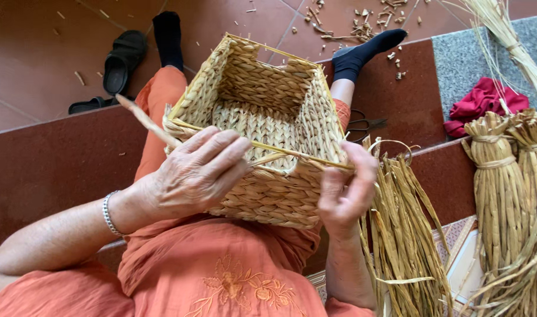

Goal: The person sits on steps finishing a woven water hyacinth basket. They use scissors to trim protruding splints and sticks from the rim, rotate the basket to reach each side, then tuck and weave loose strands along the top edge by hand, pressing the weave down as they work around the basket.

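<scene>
Red tile step, woven basket (262, 117) btwn both hands' fingers (221, 154).

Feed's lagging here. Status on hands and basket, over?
Left hand pinching a straw strand at the rim. Right hand gripping the woven basket at its near corner. Loose straw bundle beside it, nothing blocking.

rough woven straw basket (262, 105), glossy tile floor (39, 53)
</scene>
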Demonstrator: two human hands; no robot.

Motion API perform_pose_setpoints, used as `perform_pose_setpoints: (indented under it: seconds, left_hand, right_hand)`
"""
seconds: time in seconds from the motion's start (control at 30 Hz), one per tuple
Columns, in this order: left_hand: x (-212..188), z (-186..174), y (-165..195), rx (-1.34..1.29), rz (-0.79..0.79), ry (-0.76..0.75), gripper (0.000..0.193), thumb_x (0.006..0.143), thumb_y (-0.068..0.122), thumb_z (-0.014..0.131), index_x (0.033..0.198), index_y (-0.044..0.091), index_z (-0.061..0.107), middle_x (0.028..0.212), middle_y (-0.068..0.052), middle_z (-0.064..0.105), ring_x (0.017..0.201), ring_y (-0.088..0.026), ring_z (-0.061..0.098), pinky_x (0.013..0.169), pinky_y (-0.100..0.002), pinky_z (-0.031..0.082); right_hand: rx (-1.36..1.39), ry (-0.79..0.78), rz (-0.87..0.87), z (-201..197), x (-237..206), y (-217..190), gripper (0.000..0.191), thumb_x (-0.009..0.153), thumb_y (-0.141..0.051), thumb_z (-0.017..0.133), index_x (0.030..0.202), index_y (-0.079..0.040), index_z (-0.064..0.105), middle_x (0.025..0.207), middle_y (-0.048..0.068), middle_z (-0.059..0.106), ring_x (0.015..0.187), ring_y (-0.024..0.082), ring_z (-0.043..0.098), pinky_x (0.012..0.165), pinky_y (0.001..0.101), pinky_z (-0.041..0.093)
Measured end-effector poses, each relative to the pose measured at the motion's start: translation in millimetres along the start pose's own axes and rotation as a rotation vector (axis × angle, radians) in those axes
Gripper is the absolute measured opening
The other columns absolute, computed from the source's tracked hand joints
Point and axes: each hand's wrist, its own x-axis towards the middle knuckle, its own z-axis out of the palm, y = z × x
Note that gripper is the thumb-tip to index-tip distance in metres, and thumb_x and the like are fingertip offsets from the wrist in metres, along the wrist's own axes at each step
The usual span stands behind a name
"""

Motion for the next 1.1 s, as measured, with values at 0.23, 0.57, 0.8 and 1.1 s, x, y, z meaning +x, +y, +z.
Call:
perform_pose_setpoints:
  seconds: [0.23, 0.57, 0.8, 1.1]
  left_hand:
    - [10.2, -3.9, -2.7, -0.124, -0.063, -0.028, 0.028, 0.08, 0.008, 0.07, 0.106, -0.003, 0.064, 0.119, -0.02, 0.063, 0.112, -0.034, 0.062, 0.095, -0.047, 0.053]
    - [21.2, 12.9, -26.2, -0.27, -0.193, 0.078, 0.015, 0.095, 0.013, 0.077, 0.097, 0.005, 0.064, 0.086, -0.007, 0.064, 0.082, -0.025, 0.063, 0.075, -0.039, 0.047]
    - [20.9, 12.7, -25.4, -0.364, -0.224, 0.089, 0.016, 0.093, 0.012, 0.08, 0.098, 0.004, 0.067, 0.085, -0.007, 0.064, 0.077, -0.024, 0.061, 0.067, -0.037, 0.043]
    - [20.4, 13.8, -24.2, -0.382, -0.234, 0.084, 0.015, 0.091, 0.011, 0.081, 0.098, 0.005, 0.068, 0.09, -0.007, 0.068, 0.081, -0.025, 0.065, 0.071, -0.037, 0.046]
  right_hand:
    - [-0.194, -0.045, -0.159, -5.5, -1.5, -8.4, 0.023, 0.106, -0.024, 0.063, 0.118, -0.006, 0.06, 0.123, 0.014, 0.062, 0.121, 0.032, 0.061, 0.107, 0.0462, 0.054]
    - [-0.168, -0.024, -0.196, -2.9, 0.6, -1.7, 0.031, 0.106, -0.03, 0.066, 0.121, -0.005, 0.055, 0.124, 0.013, 0.061, 0.122, 0.033, 0.061, 0.106, 0.0455, 0.054]
    - [-0.241, -0.035, -0.194, -7.2, -10.1, -3.0, 0.03, 0.105, -0.028, 0.068, 0.121, -0.006, 0.058, 0.127, 0.013, 0.062, 0.123, 0.034, 0.061, 0.105, 0.0467, 0.054]
    - [-0.38, -0.084, -0.267, -15.1, -4.4, -12.7, 0.022, 0.103, -0.021, 0.07, 0.118, -0.007, 0.064, 0.124, 0.015, 0.064, 0.119, 0.037, 0.062, 0.099, 0.0478, 0.054]
